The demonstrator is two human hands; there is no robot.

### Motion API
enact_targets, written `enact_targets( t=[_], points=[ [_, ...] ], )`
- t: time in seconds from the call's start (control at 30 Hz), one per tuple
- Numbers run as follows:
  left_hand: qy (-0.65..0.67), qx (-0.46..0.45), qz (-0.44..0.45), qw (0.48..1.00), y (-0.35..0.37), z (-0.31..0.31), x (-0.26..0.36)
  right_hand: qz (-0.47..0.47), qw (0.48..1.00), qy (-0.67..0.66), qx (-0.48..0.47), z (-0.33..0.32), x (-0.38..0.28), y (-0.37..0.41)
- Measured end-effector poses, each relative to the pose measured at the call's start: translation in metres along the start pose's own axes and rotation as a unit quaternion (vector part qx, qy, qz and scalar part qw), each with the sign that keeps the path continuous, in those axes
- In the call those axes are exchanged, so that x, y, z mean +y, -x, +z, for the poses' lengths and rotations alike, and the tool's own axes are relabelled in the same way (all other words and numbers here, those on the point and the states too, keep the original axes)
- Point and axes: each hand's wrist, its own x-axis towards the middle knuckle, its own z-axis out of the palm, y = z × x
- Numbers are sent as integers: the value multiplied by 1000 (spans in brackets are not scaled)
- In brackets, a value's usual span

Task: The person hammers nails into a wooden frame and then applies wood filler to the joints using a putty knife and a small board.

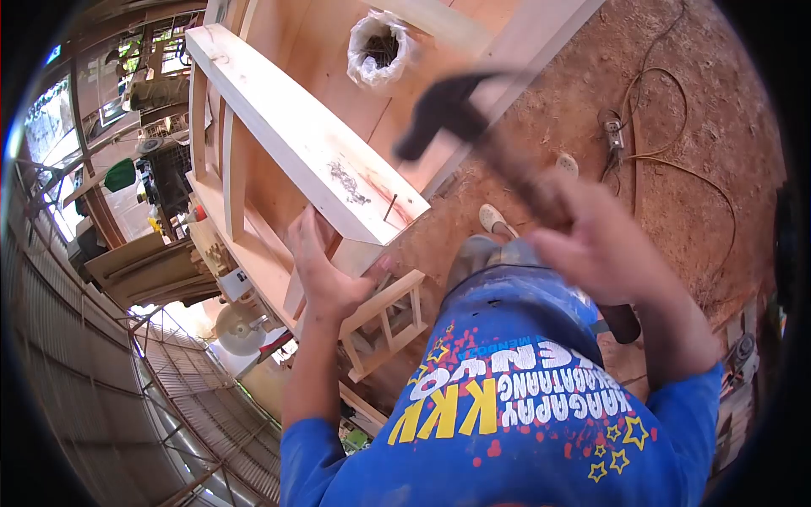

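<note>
My right hand [591, 224] is closed round the handle of a claw hammer [460, 114]. The hammer is raised and blurred by motion, its head over the wooden frame. A nail [390, 207] stands partly driven and slightly tilted near the close end of a pale wooden beam [291, 127]. Below that end, my left hand [325, 262] grips the beam's side, fingers against the wood and thumb spread toward me. Some of its fingertips are hidden by the wood. The hammer head is apart from the nail.
A plastic bag [380, 51] with what look like nails rests on the wooden panel behind the beam. A small wooden frame [384, 325] stands below my left hand. To the right, a power outlet box [614, 131] and cord lie on the dirt floor. A round saw blade [241, 328] is at left.
</note>
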Motion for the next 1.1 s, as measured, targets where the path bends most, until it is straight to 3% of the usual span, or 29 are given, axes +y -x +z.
enact_targets(
  t=[0.07, 0.13, 0.17, 0.23, 0.33, 0.4, 0.47, 0.57, 0.67, 0.73, 0.8, 0.87, 0.93, 1.0, 1.03, 1.07, 1.1],
  points=[
    [9, 14, -7, 1000, 8, -1, 0, 193, 975, -53, 94, -25, -36, 0],
    [16, 54, 4, 998, 5, 4, -3, 41, 962, -204, 177, -40, -24, -7],
    [11, 50, 4, 999, 8, 3, -3, 25, 954, -207, 217, -35, -21, -12],
    [3, 52, 10, 999, 5, 2, -4, 106, 972, -131, 164, -16, -4, -3],
    [38, 55, 21, 998, 8, 6, -10, 69, 986, 114, -97, 16, 9, 16],
    [38, 63, 20, 997, 3, 9, -9, 128, 992, 1, -3, 0, -6, 8],
    [34, 43, 3, 999, 10, 3, -8, 175, 964, -143, 137, -18, -29, -1],
    [32, 11, -12, 999, 10, 2, -9, 51, 947, -213, 234, -38, -13, -1],
    [18, 30, -5, 999, 12, 1, -9, 67, 994, 65, 49, 16, 18, 18],
    [46, 57, 14, 997, 11, 5, -11, -5, 990, 140, -12, 35, 23, 23],
    [71, 64, 13, 995, 6, 12, -13, 74, 993, 20, 86, 12, 0, 12],
    [69, 43, 0, 997, 11, 6, -14, 132, 962, -124, 206, -16, -35, 0],
    [52, 18, -19, 998, 13, 3, -11, 53, 949, -188, 249, -31, -26, -1],
    [48, 33, -2, 998, 11, 4, -11, 50, 952, -180, 242, -11, -4, -3],
    [58, 43, -7, 997, 12, 3, -11, 86, 988, -22, 124, 6, 0, 3],
    [69, 52, -11, 996, 13, 2, -10, 82, 987, 141, 2, 24, 4, 8],
    [99, 57, -29, 993, 17, 4, -7, 99, 962, 188, -172, 27, 0, 11]
  ],
)
